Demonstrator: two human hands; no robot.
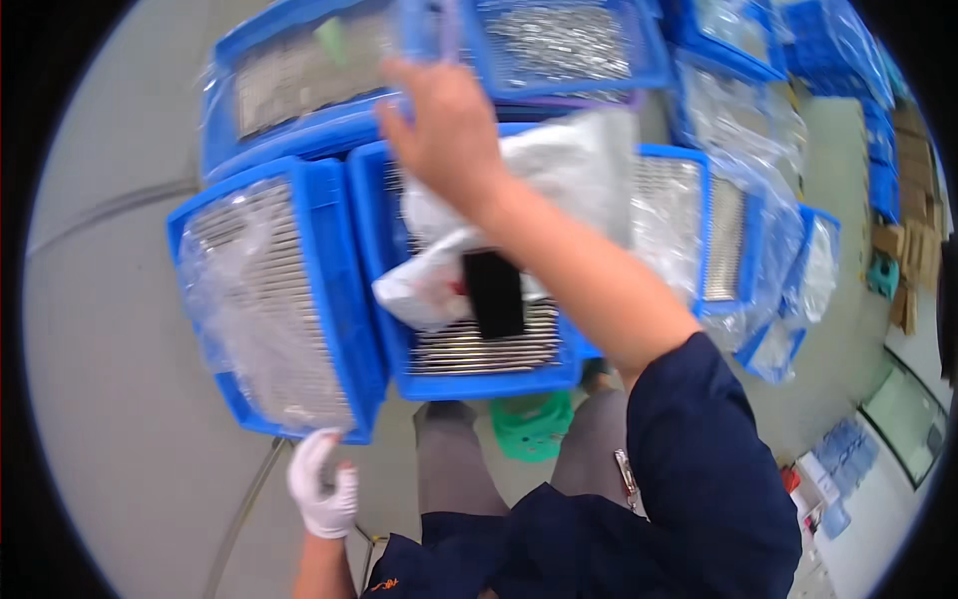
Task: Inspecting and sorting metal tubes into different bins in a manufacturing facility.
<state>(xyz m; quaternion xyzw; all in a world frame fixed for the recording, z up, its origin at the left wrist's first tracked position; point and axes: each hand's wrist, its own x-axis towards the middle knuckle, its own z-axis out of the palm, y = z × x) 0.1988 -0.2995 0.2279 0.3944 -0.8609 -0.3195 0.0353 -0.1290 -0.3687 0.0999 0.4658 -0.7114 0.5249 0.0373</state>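
Note:
My bare right hand [444, 130] reaches across to the far side, over the edge of a far blue crate [299, 148]. It is blurred, but thumb and fingers look apart, with nothing seen between them. My left hand [324, 489], in a white glove with a bare fingertip showing, is low at the left, near the front corner of the left blue crate [334, 290]. Its fingers curve, with a gap to the thumb. Below my right forearm, crumpled white bags [569, 165] and a flat black rectangular thing [494, 295] lie on rows of thin metal rods [484, 349] in the middle crate [489, 386].
Clear plastic film [244, 329] partly covers rods in the left crate. A small green piece [330, 42] lies in the far-left crate. Loose metal parts [564, 45] fill a far crate. More film-covered crates [763, 240] stand at the right. A green stool [532, 427] shows between my legs.

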